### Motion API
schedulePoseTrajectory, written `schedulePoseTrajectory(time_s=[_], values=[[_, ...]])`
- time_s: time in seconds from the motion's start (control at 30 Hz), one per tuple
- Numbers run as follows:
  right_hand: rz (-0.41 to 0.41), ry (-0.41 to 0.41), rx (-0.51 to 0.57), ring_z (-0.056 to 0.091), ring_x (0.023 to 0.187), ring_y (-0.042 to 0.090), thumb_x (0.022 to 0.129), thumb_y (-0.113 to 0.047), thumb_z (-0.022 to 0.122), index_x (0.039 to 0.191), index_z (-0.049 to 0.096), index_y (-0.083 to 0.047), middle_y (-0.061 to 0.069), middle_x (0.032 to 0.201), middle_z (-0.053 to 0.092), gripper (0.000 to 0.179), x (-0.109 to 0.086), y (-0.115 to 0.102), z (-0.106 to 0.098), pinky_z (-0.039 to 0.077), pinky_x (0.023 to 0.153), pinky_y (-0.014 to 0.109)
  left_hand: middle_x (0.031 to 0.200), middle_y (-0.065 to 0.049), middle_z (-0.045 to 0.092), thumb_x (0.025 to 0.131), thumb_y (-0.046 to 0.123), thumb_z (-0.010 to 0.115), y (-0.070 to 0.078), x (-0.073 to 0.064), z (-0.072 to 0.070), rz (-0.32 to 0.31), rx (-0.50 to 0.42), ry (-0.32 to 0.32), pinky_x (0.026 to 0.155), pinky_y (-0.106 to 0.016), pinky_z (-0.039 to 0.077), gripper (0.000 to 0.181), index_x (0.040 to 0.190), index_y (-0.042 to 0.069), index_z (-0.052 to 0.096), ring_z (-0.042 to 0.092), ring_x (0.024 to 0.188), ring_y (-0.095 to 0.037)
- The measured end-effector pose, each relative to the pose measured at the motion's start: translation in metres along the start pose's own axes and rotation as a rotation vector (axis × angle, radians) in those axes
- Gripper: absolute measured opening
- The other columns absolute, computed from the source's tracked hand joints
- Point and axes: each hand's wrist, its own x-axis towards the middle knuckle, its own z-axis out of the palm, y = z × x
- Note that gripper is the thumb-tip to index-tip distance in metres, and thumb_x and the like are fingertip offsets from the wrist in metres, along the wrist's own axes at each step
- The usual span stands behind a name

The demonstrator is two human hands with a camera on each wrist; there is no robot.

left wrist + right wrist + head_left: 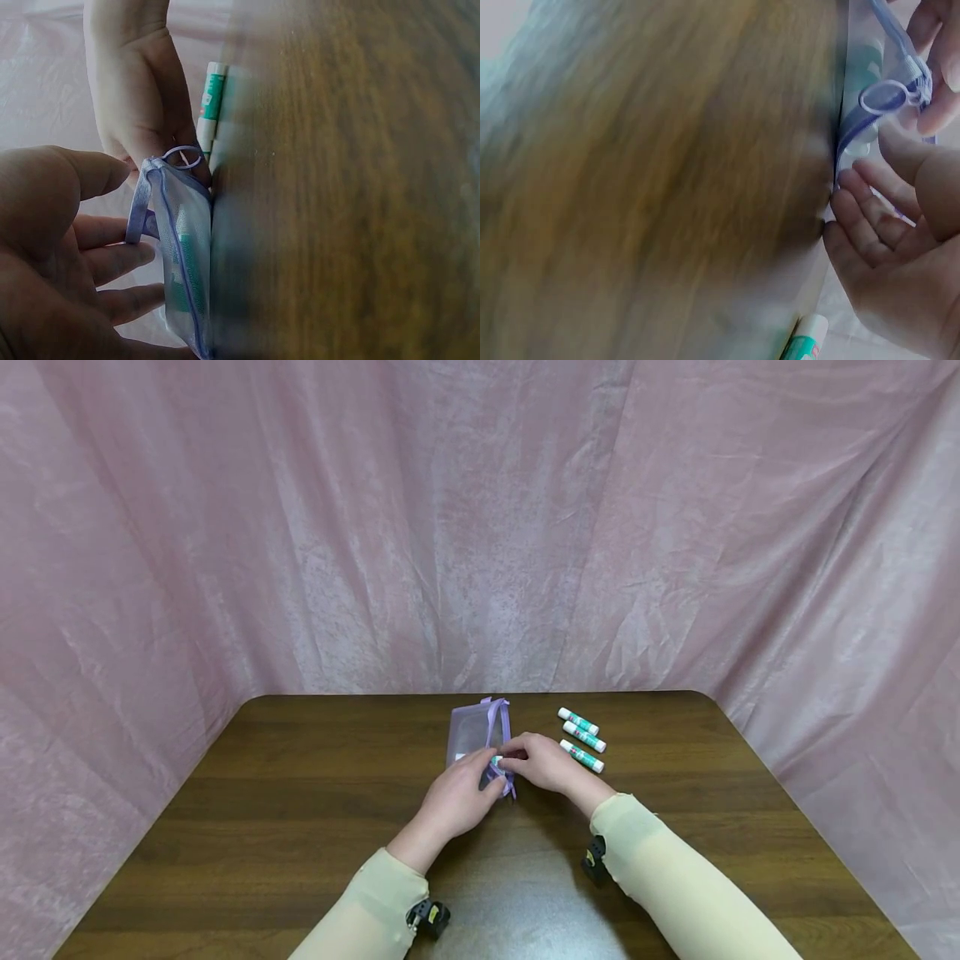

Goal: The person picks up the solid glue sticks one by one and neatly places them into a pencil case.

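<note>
Left hand (456, 795) loosely spread, fingers against the purple pouch (471, 727) at the worktop's (337, 777) twelve o'clock! Right hand (546, 764) half-curled at its mouth, can't tell what's gripped; glue sticks (584, 737) at pouch's three o'clock.

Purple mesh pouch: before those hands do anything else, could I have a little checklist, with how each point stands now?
1. Pouch lying on the table: ok.
2. Left hand touching the pouch: ok.
3. Green item visible through the mesh: ok.
4. Pouch fully unzipped: cannot tell.
5. Right hand gripping anything: cannot tell.
6. No loose sticks outside: not ok; three sticks lie right of the pouch.
</note>
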Motion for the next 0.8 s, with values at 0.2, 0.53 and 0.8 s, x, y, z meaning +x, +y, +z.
schedulePoseTrajectory(time_s=[0.2, 0.53, 0.8], values=[[-0.027, -0.035, 0.076, 0.071, 0.099, 0.014, 0.103, -0.023, 0.082, 0.124, 0.081, -0.006, -0.001, 0.107, 0.080, 0.027, -0.0021, 0.0057, -0.0039, 0.060, 0.092, 0.041, 0.160, -0.020, 0.058, 0.111, 0.028, 0.065, -0.0005, -0.0005, 0.0002, 0.002, -0.004, 0.005, 0.122, -0.057, 0.045, 0.054, 0.157, 0.002, 0.058, 0.053, 0.150, -0.038], [-0.029, -0.014, 0.043, 0.067, 0.095, 0.014, 0.102, -0.019, 0.082, 0.126, 0.082, -0.008, 0.005, 0.107, 0.075, 0.026, -0.0020, 0.0050, -0.0019, 0.058, 0.087, 0.038, 0.160, -0.019, 0.058, 0.111, 0.027, 0.066, 0.0006, 0.0000, -0.0017, 0.003, -0.013, 0.006, 0.122, -0.057, 0.045, 0.053, 0.157, 0.002, 0.058, 0.054, 0.150, -0.038], [-0.039, -0.013, 0.002, 0.067, 0.097, 0.017, 0.103, -0.019, 0.081, 0.132, 0.080, -0.010, 0.005, 0.110, 0.072, 0.030, -0.0010, 0.0049, -0.0007, 0.058, 0.088, 0.040, 0.160, -0.018, 0.058, 0.112, 0.027, 0.065, 0.0015, 0.0001, -0.0028, 0.001, -0.009, 0.001, 0.122, -0.056, 0.045, 0.053, 0.158, 0.003, 0.058, 0.054, 0.150, -0.038]])
